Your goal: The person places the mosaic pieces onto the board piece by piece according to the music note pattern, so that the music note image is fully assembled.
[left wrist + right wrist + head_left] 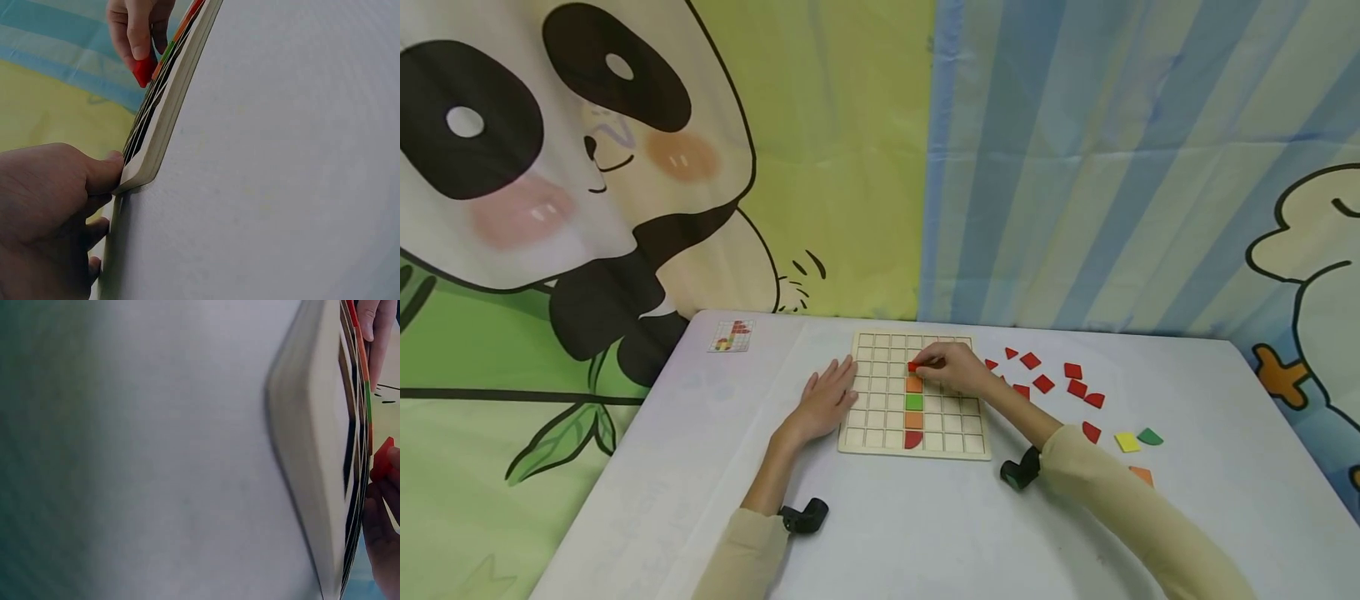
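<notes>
A pale wooden grid board [951,437] lies on the white table. One column holds an orange square tile [913,384], a green square tile [913,402], another orange square tile [913,421] and a red rounded-corner tile [913,439] nearest the person. My right hand [958,368] pinches a red tile [144,72] between thumb and fingers, over the cell just beyond the upper orange tile. In the right wrist view this red tile [382,461] is tilted beside the board's face. My left hand [825,402] lies with fingers extended at the board's left edge, its thumb touching the rim in the left wrist view.
Several loose red tiles [1043,383] are scattered right of the board, some partly behind the right forearm. Nearer lie a yellow square tile [1127,442], a green rounded tile [1149,437] and an orange tile [1142,475]. A small pattern card [730,336] lies at the far left.
</notes>
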`<action>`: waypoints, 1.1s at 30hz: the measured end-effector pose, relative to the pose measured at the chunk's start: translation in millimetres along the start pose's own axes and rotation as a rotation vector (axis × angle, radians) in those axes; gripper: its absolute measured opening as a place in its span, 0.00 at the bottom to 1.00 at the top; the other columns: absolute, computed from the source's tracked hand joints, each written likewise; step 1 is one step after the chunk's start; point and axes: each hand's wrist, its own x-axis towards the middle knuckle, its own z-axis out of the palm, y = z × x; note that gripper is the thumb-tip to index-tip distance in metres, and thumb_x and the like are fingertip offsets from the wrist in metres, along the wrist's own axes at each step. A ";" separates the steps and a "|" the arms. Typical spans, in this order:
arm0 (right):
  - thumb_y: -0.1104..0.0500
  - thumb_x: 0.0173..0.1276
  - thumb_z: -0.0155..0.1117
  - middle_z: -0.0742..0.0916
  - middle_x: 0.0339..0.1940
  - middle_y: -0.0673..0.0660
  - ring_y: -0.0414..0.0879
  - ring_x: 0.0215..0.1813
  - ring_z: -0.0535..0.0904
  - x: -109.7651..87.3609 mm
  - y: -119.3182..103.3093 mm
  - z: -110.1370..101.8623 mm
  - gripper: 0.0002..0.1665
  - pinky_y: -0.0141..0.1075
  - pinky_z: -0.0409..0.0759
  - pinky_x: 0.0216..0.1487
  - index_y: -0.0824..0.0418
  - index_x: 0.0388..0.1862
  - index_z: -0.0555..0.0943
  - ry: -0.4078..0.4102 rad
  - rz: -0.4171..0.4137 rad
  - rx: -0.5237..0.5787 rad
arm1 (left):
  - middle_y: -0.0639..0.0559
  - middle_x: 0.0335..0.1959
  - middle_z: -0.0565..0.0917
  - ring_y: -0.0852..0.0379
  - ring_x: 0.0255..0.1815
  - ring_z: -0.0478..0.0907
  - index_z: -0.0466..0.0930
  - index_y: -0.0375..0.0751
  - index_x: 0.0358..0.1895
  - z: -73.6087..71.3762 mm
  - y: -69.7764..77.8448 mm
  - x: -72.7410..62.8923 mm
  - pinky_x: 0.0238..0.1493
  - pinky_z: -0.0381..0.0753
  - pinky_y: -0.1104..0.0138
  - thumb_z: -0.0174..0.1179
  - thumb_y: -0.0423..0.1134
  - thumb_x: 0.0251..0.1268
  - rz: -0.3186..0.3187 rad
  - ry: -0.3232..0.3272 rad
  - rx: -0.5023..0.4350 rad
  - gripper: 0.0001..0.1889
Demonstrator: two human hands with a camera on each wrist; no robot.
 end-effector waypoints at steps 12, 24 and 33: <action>0.61 0.74 0.67 0.91 0.50 0.61 0.53 0.49 0.88 2.7 -6.1 -0.5 0.10 0.39 0.86 0.50 0.64 0.48 0.90 0.007 -0.007 -0.044 | 0.41 0.86 0.50 0.39 0.87 0.40 0.51 0.34 0.83 -2.8 2.7 0.1 0.83 0.35 0.40 0.45 0.40 0.84 -0.006 -0.001 0.004 0.31; 0.61 0.75 0.66 0.90 0.51 0.62 0.55 0.53 0.87 3.3 -8.5 1.7 0.11 0.43 0.86 0.54 0.64 0.49 0.90 -0.031 0.092 -0.068 | 0.41 0.86 0.50 0.38 0.87 0.41 0.52 0.34 0.83 3.8 -0.1 -1.4 0.83 0.36 0.39 0.45 0.40 0.84 -0.003 -0.009 0.009 0.31; 0.60 0.76 0.65 0.90 0.51 0.62 0.56 0.54 0.86 6.7 -15.1 -3.4 0.12 0.46 0.84 0.57 0.65 0.50 0.88 -0.061 0.122 -0.076 | 0.41 0.86 0.50 0.38 0.87 0.41 0.52 0.34 0.83 -1.5 2.6 -1.7 0.83 0.36 0.39 0.45 0.40 0.84 -0.007 -0.006 0.015 0.31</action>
